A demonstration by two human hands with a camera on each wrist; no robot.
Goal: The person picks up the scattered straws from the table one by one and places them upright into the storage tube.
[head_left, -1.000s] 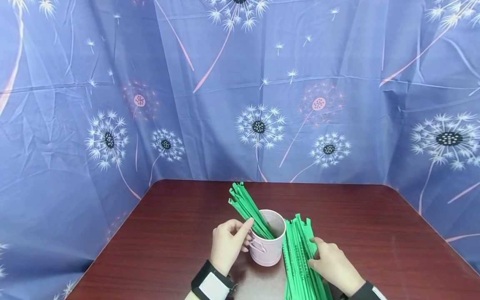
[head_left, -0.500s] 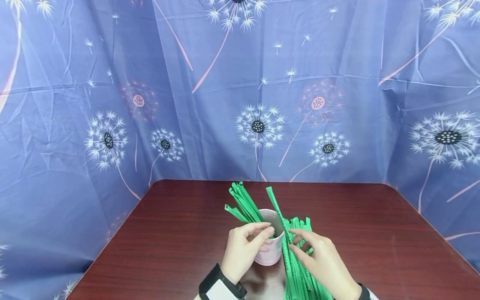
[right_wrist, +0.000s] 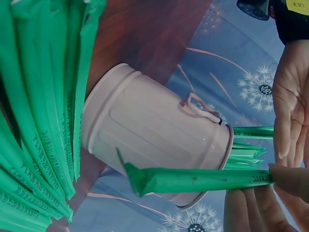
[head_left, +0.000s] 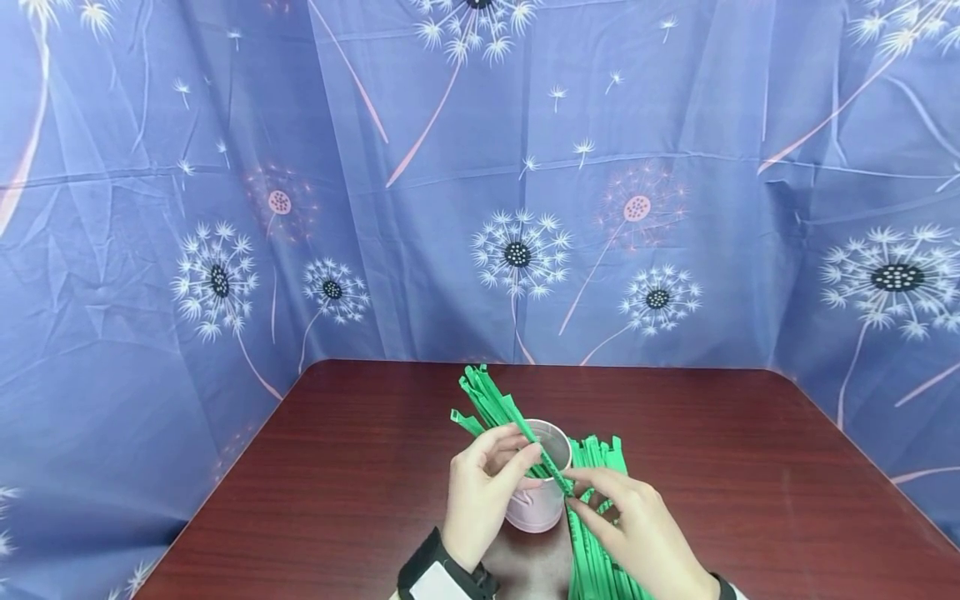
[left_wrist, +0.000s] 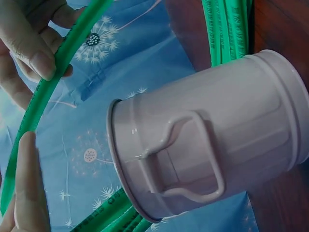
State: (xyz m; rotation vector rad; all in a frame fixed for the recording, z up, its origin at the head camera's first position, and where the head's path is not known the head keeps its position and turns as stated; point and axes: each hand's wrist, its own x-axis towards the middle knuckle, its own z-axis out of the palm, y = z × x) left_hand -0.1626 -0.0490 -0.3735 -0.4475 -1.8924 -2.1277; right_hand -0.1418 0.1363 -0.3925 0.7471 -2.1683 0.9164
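Note:
My right hand [head_left: 645,529] pinches the lower part of a green paper-wrapped straw [head_left: 553,469] between thumb and fingers. The straw slants up to the left across the mouth of a pale pink bucket [head_left: 537,510]. At its upper part, my left hand [head_left: 480,492] has thumb and index fingertips on either side of it. Several other wrapped straws [head_left: 483,392] stand in the bucket, leaning left. In the left wrist view, a left fingertip [left_wrist: 27,145] lies against the straw. The right wrist view shows the straw's free end [right_wrist: 145,181] in front of the bucket.
A pile of green wrapped straws [head_left: 600,558] lies on the dark red table [head_left: 360,467], right beside the bucket. One wire handle [left_wrist: 212,159] sticks out from the bucket's side. A blue dandelion-print cloth [head_left: 420,275] hangs behind the table.
My right hand has lifted one straw from the pile and carried it left over the bucket. My left hand has moved right, to the straw; one straw in the bucket now leans lower left.

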